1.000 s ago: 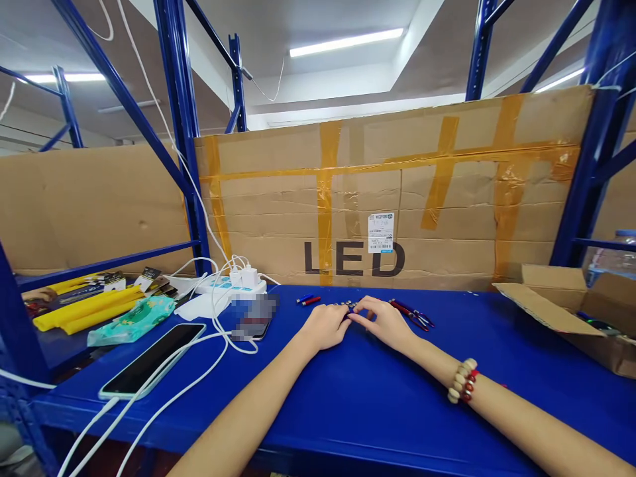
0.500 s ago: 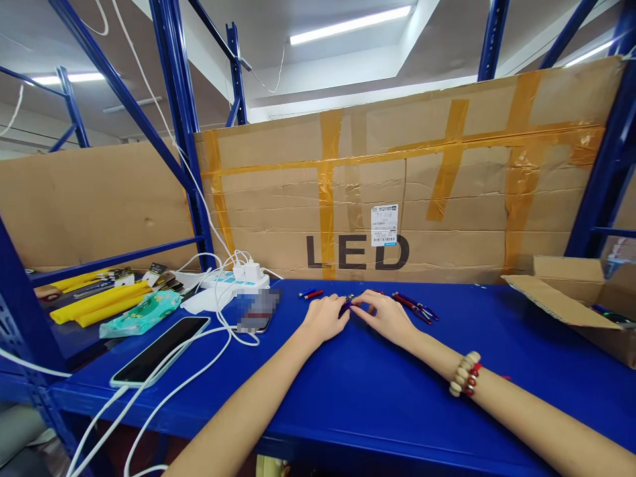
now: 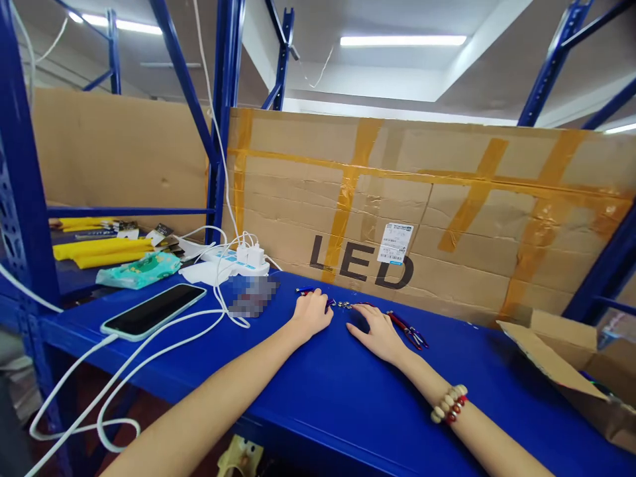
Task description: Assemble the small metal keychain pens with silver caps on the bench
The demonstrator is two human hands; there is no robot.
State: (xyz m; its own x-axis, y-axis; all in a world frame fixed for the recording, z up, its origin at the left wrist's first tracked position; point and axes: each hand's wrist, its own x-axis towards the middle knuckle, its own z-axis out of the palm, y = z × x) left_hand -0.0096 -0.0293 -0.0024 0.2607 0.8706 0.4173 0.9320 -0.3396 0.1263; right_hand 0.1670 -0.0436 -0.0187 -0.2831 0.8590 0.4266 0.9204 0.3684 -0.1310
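Observation:
My left hand rests on the blue shelf top, fingers curled over a small dark piece that I cannot name. A short row of small metal pieces lies just to its right. My right hand lies flat on the shelf, fingers stretched out towards the left, a little short of the metal pieces and holding nothing. A beaded bracelet is on that wrist. A bundle of red and blue pen-like sticks lies just right of my right hand.
A taped cardboard box marked LED stands along the back. A phone on a white cable, a power strip, a teal packet and yellow packs lie to the left. An open carton sits at the right.
My hands were touching over a small piece; now they lie apart, the right one flat. The view has swung to the left and dipped.

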